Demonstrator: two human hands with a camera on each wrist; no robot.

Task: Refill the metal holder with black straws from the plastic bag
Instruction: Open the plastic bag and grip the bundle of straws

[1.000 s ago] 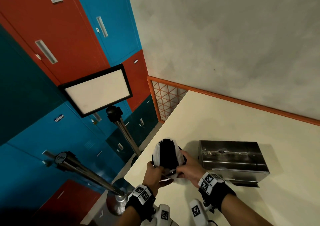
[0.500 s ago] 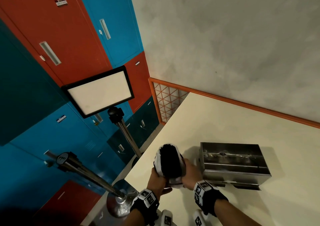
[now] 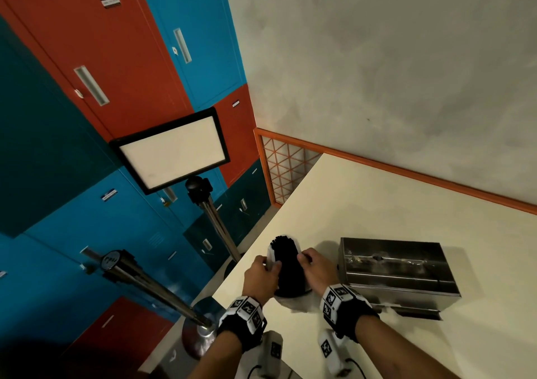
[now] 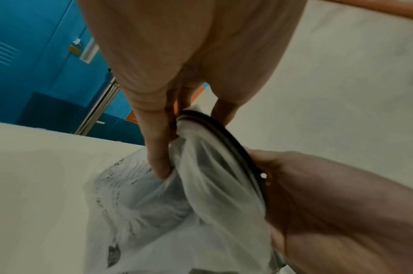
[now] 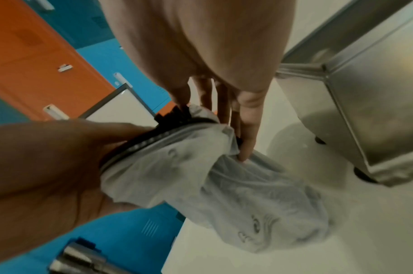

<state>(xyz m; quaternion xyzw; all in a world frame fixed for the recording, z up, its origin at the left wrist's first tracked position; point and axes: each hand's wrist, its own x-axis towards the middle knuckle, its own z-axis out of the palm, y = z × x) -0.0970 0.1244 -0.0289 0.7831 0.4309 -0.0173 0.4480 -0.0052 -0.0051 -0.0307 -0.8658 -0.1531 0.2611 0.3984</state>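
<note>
A bundle of black straws (image 3: 287, 268) stands upright on the cream table, still partly wrapped in a thin translucent plastic bag (image 3: 293, 301). My left hand (image 3: 260, 277) grips the bag's left side, thumb and fingers pinching the film (image 4: 163, 166). On the other side, my right hand (image 3: 315, 268) pinches the bag's edge (image 5: 242, 152). The bag (image 5: 259, 204) is bunched down around the bundle's lower part. A rubber band circles the straws (image 4: 224, 133). The metal holder (image 3: 395, 274), a steel box, sits just right of my right hand.
The table's left edge (image 3: 232, 274) drops off beside my left hand. A stanchion post (image 3: 151, 288) and a framed sign on a pole (image 3: 171, 152) stand on the floor left of the table. Coloured lockers (image 3: 101, 88) line the left wall.
Both hands slid from the bundle's base up to its sides. The plastic bag, which covered the straws' upper part, is now pulled down, baring more of the black straws.
</note>
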